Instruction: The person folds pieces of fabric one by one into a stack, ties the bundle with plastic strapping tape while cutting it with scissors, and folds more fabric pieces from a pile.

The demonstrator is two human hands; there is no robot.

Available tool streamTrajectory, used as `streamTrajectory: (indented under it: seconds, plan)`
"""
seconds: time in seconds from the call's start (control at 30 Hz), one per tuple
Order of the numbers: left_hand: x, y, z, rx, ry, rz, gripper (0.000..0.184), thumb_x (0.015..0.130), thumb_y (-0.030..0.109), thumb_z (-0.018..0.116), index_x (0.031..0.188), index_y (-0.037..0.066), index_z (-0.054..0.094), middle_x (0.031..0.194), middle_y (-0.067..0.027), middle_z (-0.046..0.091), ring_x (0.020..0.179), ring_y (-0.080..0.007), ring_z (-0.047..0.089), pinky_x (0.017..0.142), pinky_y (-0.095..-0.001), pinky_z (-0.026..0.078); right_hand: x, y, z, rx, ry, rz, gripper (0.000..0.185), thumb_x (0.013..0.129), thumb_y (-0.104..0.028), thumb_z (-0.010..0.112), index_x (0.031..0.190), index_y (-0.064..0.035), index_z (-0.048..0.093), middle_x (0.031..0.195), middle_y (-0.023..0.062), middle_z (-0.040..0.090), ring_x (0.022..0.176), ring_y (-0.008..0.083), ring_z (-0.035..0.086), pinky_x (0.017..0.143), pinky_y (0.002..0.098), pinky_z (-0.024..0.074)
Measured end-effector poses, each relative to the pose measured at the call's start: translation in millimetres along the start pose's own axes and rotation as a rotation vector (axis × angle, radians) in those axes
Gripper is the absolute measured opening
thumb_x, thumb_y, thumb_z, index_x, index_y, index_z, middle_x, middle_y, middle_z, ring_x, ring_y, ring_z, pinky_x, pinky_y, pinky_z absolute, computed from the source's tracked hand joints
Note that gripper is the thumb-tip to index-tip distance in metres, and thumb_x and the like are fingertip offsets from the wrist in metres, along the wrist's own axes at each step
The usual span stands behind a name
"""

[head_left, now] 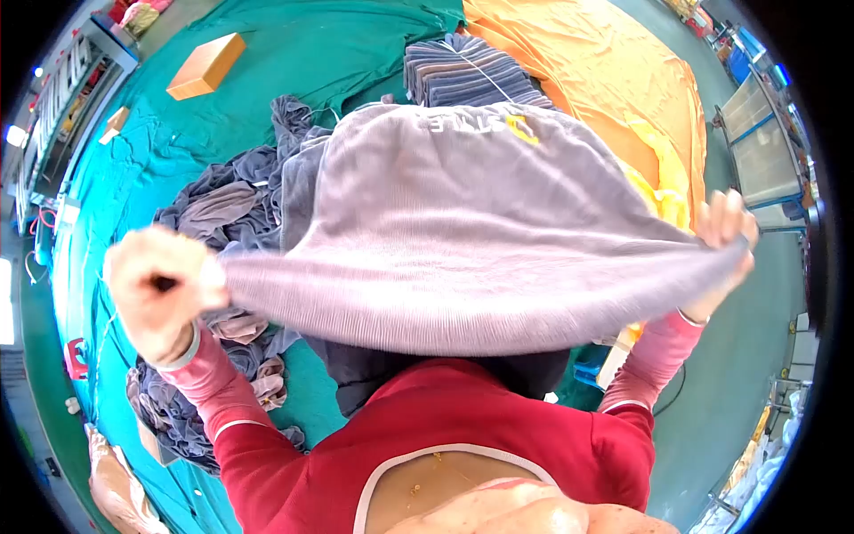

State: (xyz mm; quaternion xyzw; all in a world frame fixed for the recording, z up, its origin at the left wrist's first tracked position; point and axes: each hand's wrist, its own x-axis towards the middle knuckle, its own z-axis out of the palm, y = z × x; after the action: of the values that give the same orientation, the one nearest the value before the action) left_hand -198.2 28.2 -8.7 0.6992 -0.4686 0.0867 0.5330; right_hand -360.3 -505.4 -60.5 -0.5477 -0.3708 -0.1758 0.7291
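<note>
A grey-mauve cloth [463,222] is spread wide in front of me, its near edge lifted and stretched between my hands. White letters and a yellow mark show near its far edge. At the left, my left hand [160,289] is closed on one corner, its fingers slightly blurred. My right hand [728,236] grips the opposite corner at the right. The far part of the cloth lies over other grey cloth. Just beyond it sits a stack of folded striped cloths [471,73] tied with a string.
Crumpled dark cloths [236,200] lie in a heap at the left. A cardboard box [207,67] rests on the green sheet [329,44]. An orange sheet [605,62] covers the back right, with yellow cloth [663,169] beside my work. Shelving [756,133] stands at the far right.
</note>
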Motion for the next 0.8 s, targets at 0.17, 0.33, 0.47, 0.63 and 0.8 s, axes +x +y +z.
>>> streamTrajectory:
  seconds: [0.17,0.33,0.47,0.63,0.8]
  plan:
    - [63.9,-49.6,36.8,0.174,0.278,-0.255,0.017,0.074,0.006,0.073,0.089,0.002,0.066,0.078,0.0009,0.064,0.063,-0.0037,0.052,0.056,-0.018,0.04,17.9,60.7,-50.7,-0.1,0.489,0.337,0.025,0.093,-0.014,0.055,0.113,-0.0005,0.059,0.106,0.0055,0.062,0.098,0.0127,0.057,0.084,0.0307,0.0441]
    - [57.9,-72.2,60.1,0.371,-0.204,-0.174,0.03,0.067,0.018,0.081,0.09,0.007,0.064,0.074,-0.0003,0.057,0.064,-0.0098,0.05,0.059,-0.0238,0.042,23.6,94.2,-8.0,-0.317,0.611,0.862,0.035,0.092,-0.023,0.057,0.123,-0.007,0.056,0.115,0.0046,0.06,0.106,0.0144,0.055,0.085,0.0344,0.044]
    - [37.6,-85.5,67.2,0.602,-0.459,-0.108,0.029,0.063,0.002,0.073,0.086,0.005,0.057,0.081,-0.0059,0.054,0.075,-0.0201,0.058,0.066,-0.0318,0.046,5.1,105.4,11.8,-0.185,0.684,0.985,0.041,0.09,-0.021,0.058,0.129,-0.008,0.052,0.113,0.0038,0.059,0.105,0.0138,0.055,0.084,0.0323,0.0453]
    - [60.1,-69.9,43.8,0.614,-0.191,0.012,0.03,0.061,-0.005,0.061,0.089,0.006,0.06,0.078,-0.0051,0.056,0.063,-0.0157,0.053,0.059,-0.0284,0.044,35.7,95.2,27.1,-0.304,0.684,0.536,0.041,0.089,-0.01,0.057,0.129,-0.006,0.051,0.112,0.0036,0.058,0.1,0.0112,0.057,0.082,0.0203,0.0446]
    - [46.2,-35.5,5.9,0.568,-0.253,-0.074,0.028,0.056,-0.004,0.067,0.083,0.004,0.062,0.066,0.0009,0.043,0.056,-0.0083,0.033,0.051,-0.0237,0.026,37.7,72.0,68.7,-0.658,0.412,0.644,0.034,0.086,-0.01,0.06,0.119,-0.0054,0.057,0.112,0.0012,0.058,0.101,0.011,0.054,0.082,0.0236,0.0444]
